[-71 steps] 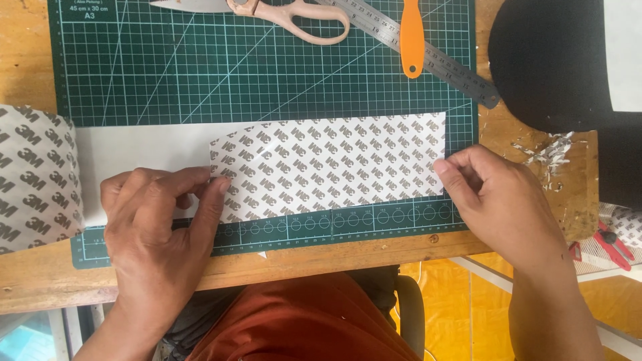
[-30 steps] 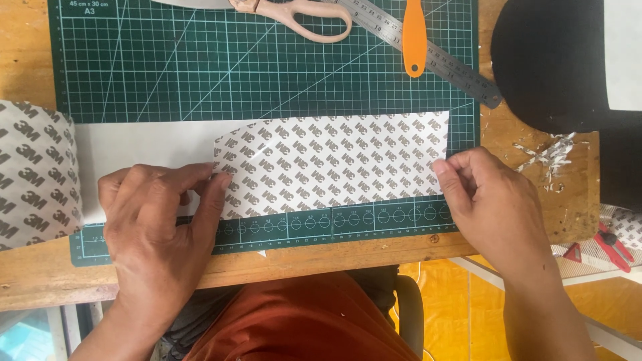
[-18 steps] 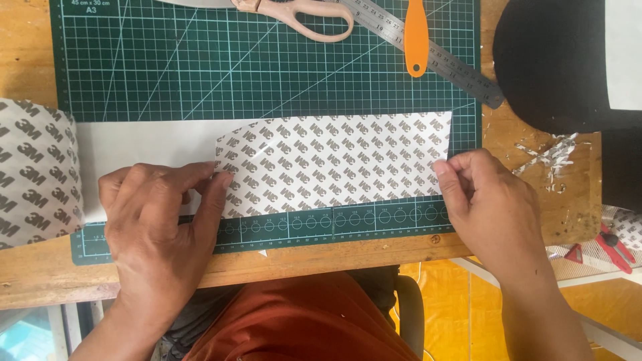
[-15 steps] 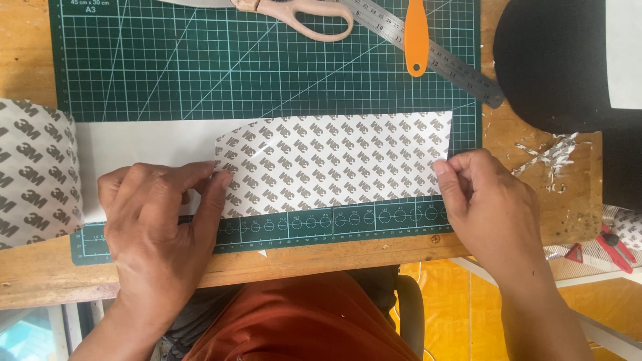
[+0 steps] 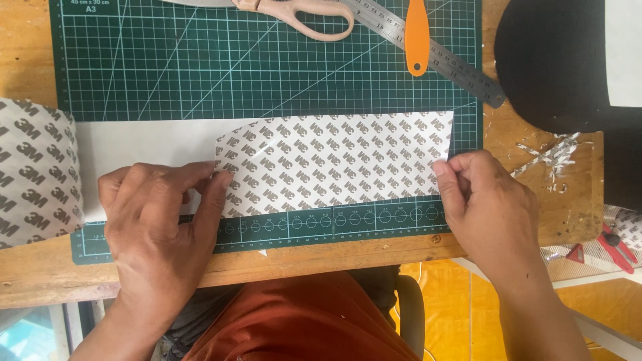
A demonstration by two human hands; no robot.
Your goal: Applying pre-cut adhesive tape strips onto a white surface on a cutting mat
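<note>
A strip of white adhesive sheet with a grey printed backing (image 5: 334, 160) lies across the green cutting mat (image 5: 200, 67), unrolled from a wide roll (image 5: 33, 174) at the left. The strip's end is folded back, so the printed side faces up over the plain white part (image 5: 140, 144). My left hand (image 5: 157, 227) presses flat on the strip at the fold's left edge. My right hand (image 5: 488, 207) pinches the strip's right end at the mat's corner.
Scissors with pale handles (image 5: 294, 10), a steel ruler (image 5: 428, 50) and an orange-handled knife (image 5: 417, 33) lie along the mat's far edge. A black round object (image 5: 555, 60) sits at the right, with foil scraps (image 5: 548, 154) and a red-handled tool (image 5: 615, 244) beside it. The wooden table edge (image 5: 334, 251) runs just below the mat.
The folded strip's right end has shifted slightly rightward with my right hand; my left hand has stayed pressed in place.
</note>
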